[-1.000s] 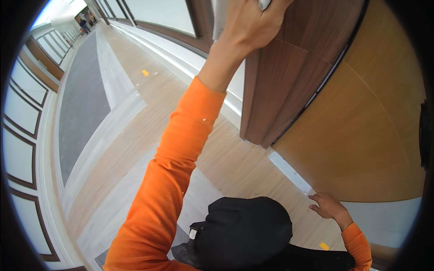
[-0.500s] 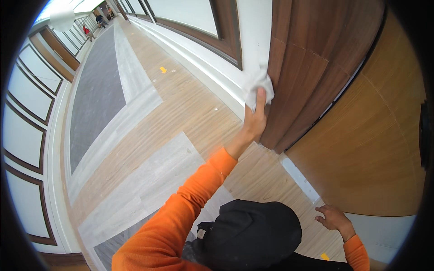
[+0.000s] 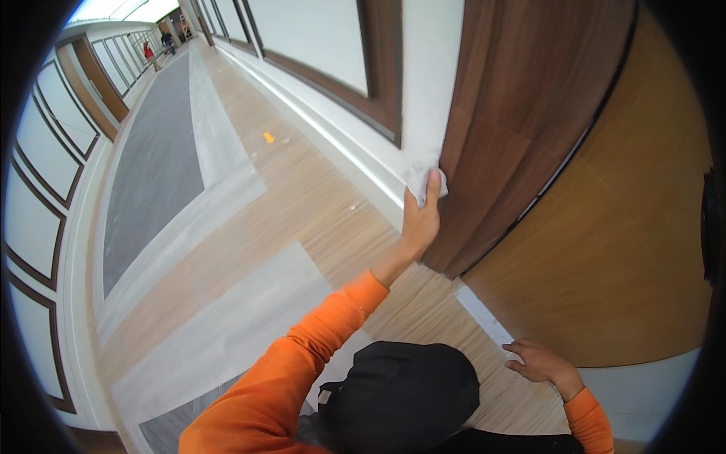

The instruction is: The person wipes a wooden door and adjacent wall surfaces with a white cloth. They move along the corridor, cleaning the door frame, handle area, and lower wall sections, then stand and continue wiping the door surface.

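My left hand [image 3: 423, 216] grips a crumpled white cloth [image 3: 418, 180] and presses it low on the narrow white wall strip [image 3: 431, 98]. This spot lies between the skirting board [image 3: 333, 144] and the dark brown wooden door frame [image 3: 503, 144]. Folds of cloth stick out around my thumb and fingers; the rest of the grip is hidden. At the lower right, my right hand [image 3: 541, 362] has its fingers apart and nothing in them. Its fingertips are beside the end of a white threshold strip [image 3: 480, 309]; whether they touch it I cannot tell.
A lighter brown wooden door [image 3: 605, 219] stands on the right. Below my arms is a rounded black-clothed shape [image 3: 412, 386], apparently my bent knee. The wood-look floor [image 3: 302, 193] with grey panels runs down a long corridor, where people [image 3: 150, 54] are far off. A yellow arrow marker [image 3: 268, 138] lies there.
The view has shifted slightly, so the wall and door sit lower in it. My left hand keeps the cloth against the same area, where it now looks flatter. The right hand stays by the strip.
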Demonstrator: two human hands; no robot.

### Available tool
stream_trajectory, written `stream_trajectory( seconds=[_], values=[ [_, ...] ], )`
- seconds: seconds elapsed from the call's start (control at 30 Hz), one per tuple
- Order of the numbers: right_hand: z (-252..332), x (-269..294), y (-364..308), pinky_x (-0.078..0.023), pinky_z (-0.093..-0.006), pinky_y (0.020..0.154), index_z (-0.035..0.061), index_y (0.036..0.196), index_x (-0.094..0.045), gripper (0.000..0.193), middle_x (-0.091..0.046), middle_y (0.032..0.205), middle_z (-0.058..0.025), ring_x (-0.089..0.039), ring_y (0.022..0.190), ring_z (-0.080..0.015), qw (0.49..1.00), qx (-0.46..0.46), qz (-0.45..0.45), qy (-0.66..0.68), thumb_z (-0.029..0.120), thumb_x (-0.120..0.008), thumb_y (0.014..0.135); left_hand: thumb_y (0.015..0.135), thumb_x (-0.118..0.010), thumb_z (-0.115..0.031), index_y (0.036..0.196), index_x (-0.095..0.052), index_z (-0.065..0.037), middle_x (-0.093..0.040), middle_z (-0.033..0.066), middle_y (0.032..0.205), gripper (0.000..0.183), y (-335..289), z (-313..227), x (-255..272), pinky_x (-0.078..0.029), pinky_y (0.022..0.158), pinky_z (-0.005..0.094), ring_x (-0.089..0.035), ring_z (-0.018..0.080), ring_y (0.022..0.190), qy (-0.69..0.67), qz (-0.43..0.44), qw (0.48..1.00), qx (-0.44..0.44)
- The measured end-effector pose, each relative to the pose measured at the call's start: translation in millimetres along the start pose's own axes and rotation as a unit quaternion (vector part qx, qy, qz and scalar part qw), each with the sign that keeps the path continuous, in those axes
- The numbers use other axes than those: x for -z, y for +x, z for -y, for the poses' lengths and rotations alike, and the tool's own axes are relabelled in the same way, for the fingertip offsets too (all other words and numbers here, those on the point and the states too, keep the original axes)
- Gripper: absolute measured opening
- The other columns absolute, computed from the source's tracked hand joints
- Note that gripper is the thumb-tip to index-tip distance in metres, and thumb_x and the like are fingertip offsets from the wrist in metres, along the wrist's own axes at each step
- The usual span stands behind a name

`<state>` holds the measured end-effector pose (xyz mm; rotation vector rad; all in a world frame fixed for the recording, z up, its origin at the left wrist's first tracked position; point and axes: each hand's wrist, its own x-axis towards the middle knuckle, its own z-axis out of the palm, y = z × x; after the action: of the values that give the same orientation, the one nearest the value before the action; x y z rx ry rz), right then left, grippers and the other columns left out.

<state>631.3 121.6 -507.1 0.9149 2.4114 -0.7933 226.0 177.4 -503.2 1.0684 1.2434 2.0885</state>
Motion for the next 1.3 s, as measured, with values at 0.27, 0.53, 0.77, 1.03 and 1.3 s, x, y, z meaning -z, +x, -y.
stream_trajectory(
  seconds=[0.27,0.53,0.77,1.03,1.3],
  values=[
    [107,82,-17,-0.045,-0.0474,0.117,0.0116,0.152,-0.059,0.052,-0.060,0.152,-0.0175,-0.056,0.139,-0.0375,0.973,0.153,-0.121,-0.126,0.042,-0.057,0.110,0.113,-0.054,-0.050,0.139,-0.062,0.003,-0.064,0.0078,0.130,0.060,130,-199,-71,-0.044,0.109,0.0347,-0.057,0.0187,0.124,-0.027,0.021,0.976,-0.213],
    [70,73,8,-0.048,-0.0491,0.113,0.0100,0.155,-0.055,0.058,-0.064,0.145,-0.0202,-0.059,0.135,-0.0397,0.984,0.154,-0.030,-0.088,0.046,-0.056,0.110,0.117,-0.043,-0.034,0.116,-0.065,-0.013,-0.062,0.0004,0.099,0.030,293,-421,-146,-0.041,0.075,0.0266,-0.054,0.0074,0.086,-0.110,0.158,0.921,-0.337],
    [21,42,62,-0.047,-0.0496,0.113,0.0084,0.157,-0.052,0.063,-0.063,0.145,-0.0247,-0.058,0.136,-0.0421,0.978,0.199,0.023,-0.065,0.049,-0.055,0.110,0.117,-0.038,-0.041,0.133,-0.060,-0.002,-0.065,0.0150,0.125,0.048,327,-548,-194,-0.045,0.103,0.0382,-0.059,0.0265,0.118,0.062,0.099,0.893,-0.435],
    [1,28,61,-0.045,-0.0500,0.116,0.0081,0.158,-0.051,0.064,-0.062,0.146,-0.0251,-0.056,0.137,-0.0445,0.977,0.207,0.008,-0.049,0.050,-0.054,0.110,0.116,-0.024,-0.056,0.162,-0.033,0.010,-0.039,0.0318,0.165,0.081,199,-411,-195,-0.024,0.131,0.0445,-0.033,0.0424,0.158,0.350,0.103,0.770,-0.524],
    [-6,24,48,-0.045,-0.0501,0.117,0.0095,0.161,-0.048,0.067,-0.061,0.147,-0.0241,-0.055,0.139,-0.0430,0.981,0.184,0.002,-0.059,0.052,-0.053,0.109,0.101,-0.067,-0.024,0.151,-0.045,0.007,-0.060,0.0281,0.136,0.063,104,-294,-163,-0.049,0.108,0.0487,-0.058,0.0453,0.126,0.450,0.105,0.698,-0.547]
  ],
)
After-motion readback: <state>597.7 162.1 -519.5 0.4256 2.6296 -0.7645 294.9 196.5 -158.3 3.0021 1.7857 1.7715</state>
